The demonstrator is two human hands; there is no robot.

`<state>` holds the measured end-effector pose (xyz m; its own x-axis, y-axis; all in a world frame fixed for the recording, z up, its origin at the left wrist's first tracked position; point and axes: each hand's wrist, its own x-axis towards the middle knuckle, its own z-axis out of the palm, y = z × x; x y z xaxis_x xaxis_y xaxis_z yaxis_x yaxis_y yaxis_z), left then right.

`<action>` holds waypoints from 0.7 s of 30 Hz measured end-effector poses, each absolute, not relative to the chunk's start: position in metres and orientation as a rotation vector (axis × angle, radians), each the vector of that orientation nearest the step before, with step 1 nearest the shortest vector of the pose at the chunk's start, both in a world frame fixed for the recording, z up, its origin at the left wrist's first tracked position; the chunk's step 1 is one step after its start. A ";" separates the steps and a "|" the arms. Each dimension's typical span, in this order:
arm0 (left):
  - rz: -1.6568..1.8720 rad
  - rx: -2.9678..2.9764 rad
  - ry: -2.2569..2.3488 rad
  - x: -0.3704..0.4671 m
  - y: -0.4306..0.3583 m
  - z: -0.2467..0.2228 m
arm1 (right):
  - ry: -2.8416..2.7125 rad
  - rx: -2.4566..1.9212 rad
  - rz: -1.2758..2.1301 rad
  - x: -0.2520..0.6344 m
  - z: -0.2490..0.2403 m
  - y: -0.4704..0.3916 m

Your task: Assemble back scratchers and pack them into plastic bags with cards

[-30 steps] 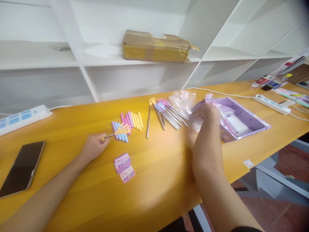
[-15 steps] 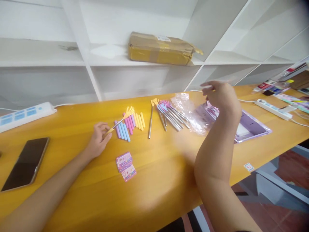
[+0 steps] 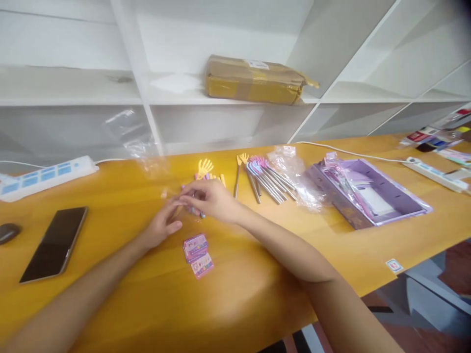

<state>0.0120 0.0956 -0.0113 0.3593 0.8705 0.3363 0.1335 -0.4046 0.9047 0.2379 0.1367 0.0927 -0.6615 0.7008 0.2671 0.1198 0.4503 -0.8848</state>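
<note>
My left hand (image 3: 164, 224) grips the handle of a small yellow hand-shaped back scratcher (image 3: 204, 167), whose head points away from me. My right hand (image 3: 212, 198) has crossed over to meet it and pinches a clear plastic bag (image 3: 129, 135) that trails up and to the left, blurred. The two hands' fingertips touch. Behind my right hand lies a row of pink, blue, purple and yellow handle sleeves (image 3: 221, 179), mostly hidden. A small stack of pink cards (image 3: 196, 252) lies just in front of my hands.
On the wooden table (image 3: 110, 294) are a bundle of metal scratchers (image 3: 267, 179), loose clear bags (image 3: 292, 169), a purple box (image 3: 390, 208), a phone (image 3: 55, 242), a mouse (image 3: 9, 231) and two power strips (image 3: 47, 175) (image 3: 436, 175). A cardboard parcel (image 3: 253, 81) lies on the white shelf.
My right hand left the bag pile on the right, rose, then swung left with a clear bag to meet my left hand. The left hand tilted the yellow scratcher away from me.
</note>
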 end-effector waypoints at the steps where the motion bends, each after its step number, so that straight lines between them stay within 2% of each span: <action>1: 1.114 1.773 0.916 0.014 0.095 -0.012 | -2.056 -0.702 1.272 0.234 0.087 0.137; 5: 1.043 1.739 1.050 0.018 0.095 -0.009 | -2.047 -0.775 1.360 0.232 0.075 0.143; 10: 1.085 1.741 1.140 0.019 0.096 -0.002 | -2.106 -0.935 1.178 0.231 0.056 0.155; 15: 1.038 1.760 1.119 0.021 0.096 0.002 | -1.993 -0.760 1.305 0.219 0.032 0.159; 18: 1.145 1.601 1.090 0.020 0.098 0.001 | -1.738 -0.787 1.361 0.222 0.038 0.163; 21: 1.376 1.309 1.056 0.018 0.102 -0.002 | -1.449 -0.832 1.333 0.237 0.064 0.170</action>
<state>0.0179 0.1019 -0.0025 0.0020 0.9805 0.1965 -0.0631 -0.1960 0.9786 0.2370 0.1698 0.0636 -0.3040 0.9318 0.1984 -0.1205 0.1689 -0.9782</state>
